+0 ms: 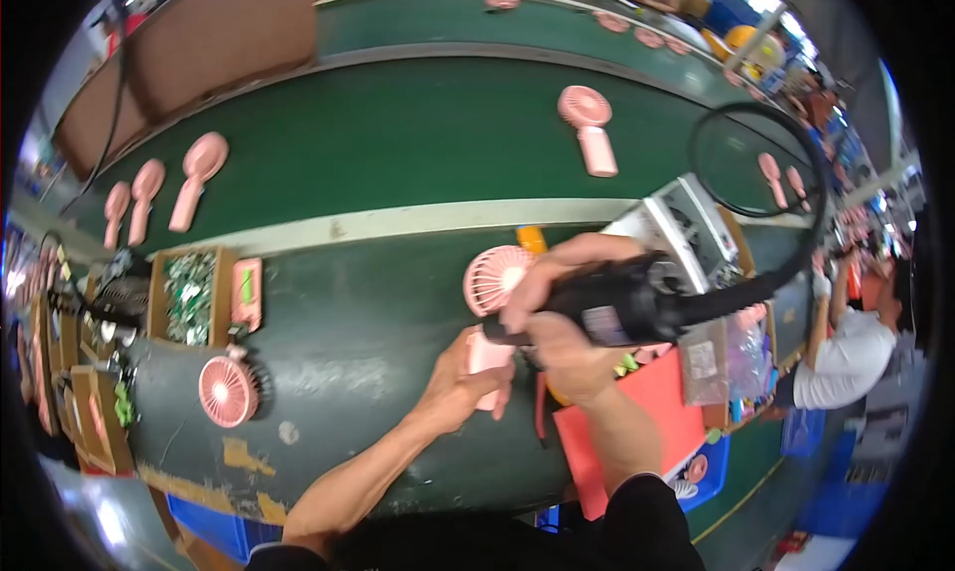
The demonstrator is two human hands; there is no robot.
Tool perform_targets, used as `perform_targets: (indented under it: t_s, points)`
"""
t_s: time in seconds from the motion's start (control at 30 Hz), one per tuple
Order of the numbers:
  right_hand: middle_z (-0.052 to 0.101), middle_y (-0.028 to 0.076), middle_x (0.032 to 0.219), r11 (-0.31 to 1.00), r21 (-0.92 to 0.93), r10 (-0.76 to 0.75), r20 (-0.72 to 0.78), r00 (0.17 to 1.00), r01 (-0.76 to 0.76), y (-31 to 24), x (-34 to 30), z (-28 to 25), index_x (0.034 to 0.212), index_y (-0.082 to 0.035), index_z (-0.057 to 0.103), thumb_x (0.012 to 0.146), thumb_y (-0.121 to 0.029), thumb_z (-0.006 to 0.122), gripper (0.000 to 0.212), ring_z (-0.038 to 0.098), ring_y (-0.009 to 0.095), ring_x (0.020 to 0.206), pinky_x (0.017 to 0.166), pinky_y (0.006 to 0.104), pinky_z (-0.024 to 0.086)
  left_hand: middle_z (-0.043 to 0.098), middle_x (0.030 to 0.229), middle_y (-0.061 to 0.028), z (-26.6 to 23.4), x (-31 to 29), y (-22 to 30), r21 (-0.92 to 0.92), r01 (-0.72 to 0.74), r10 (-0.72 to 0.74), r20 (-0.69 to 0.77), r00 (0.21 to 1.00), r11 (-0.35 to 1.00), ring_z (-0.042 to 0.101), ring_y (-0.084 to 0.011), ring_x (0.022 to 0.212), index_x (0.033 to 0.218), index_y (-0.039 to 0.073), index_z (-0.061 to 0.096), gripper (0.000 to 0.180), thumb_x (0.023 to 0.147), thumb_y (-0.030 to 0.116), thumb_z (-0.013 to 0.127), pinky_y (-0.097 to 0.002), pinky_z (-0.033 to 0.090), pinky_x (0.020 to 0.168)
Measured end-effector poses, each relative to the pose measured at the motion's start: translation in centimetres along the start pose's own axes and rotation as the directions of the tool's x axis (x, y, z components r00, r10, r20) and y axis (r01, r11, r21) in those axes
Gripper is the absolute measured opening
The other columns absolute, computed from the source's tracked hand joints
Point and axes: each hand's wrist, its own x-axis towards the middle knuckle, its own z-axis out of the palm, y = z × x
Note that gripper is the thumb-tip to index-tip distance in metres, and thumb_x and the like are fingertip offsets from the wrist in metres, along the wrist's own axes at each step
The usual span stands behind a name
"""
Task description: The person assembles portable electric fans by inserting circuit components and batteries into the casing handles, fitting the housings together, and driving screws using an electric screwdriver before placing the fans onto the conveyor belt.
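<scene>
My left hand [466,384] is closed round the handle of a pink handheld fan [489,352], just right of the bench's middle. The fan's round slotted head points away from me. My right hand [572,360] is wrapped round a black power screwdriver [612,304], which lies roughly sideways with its narrow nose at the fan's handle. Whether the tip touches the fan cannot be made out. From the tool's rear a thick black cable [766,287] runs right and loops upward. A small orange-yellow piece [532,239] lies just beyond my hands.
On the green conveyor belt [398,143] beyond lie several pink fans, one [587,128] right of centre. At the left stand a box of green parts [189,297] and a pink fan head [228,391]. A red sheet [622,427] lies right. A worker in white [846,357] is farther right.
</scene>
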Motion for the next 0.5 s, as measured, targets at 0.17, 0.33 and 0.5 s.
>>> perform_targets:
  t_s: [0.17,0.33,0.5]
  points:
    - [0.062,0.012,0.079,0.988,-0.102,-0.105,0.077,0.992,0.112,-0.7,0.9,1.0,0.115,0.002,0.044,0.073,0.003,0.075,0.052,0.062,0.015,0.067,0.057,0.0266,0.052,0.059,0.073,-0.0128,-1.3,0.4,-1.5,-0.082,-0.022,0.021,-0.007,1.0,0.996,0.059,-0.0207,0.054,0.116,-0.005,0.044,0.042,0.077,-0.002,0.06,-0.0326,0.048,0.048]
    - [0.06,0.015,0.091,0.993,-0.077,-0.079,0.14,0.987,0.09,-1.0,0.0,0.2,0.125,-0.006,0.04,0.074,0.013,0.071,0.062,0.062,0.015,0.07,0.055,0.0242,0.05,0.06,0.091,-0.0121,-1.6,0.4,-2.7,-0.014,-0.071,0.072,0.032,0.997,0.997,0.062,-0.0199,0.065,0.12,-0.004,0.045,0.038,0.084,0.002,0.056,-0.0322,0.051,0.049]
    - [0.062,0.017,0.096,0.991,-0.079,-0.091,0.214,0.973,0.11,-2.6,-0.5,-0.2,0.124,-0.005,0.041,0.073,0.009,0.073,0.062,0.065,0.015,0.073,0.064,0.0305,0.054,0.06,0.094,-0.0108,-0.2,0.6,-1.4,-0.095,-0.043,0.043,-0.001,0.999,0.995,0.061,-0.0191,0.065,0.13,-0.002,0.04,0.046,0.088,0.005,0.058,-0.0296,0.05,0.047]
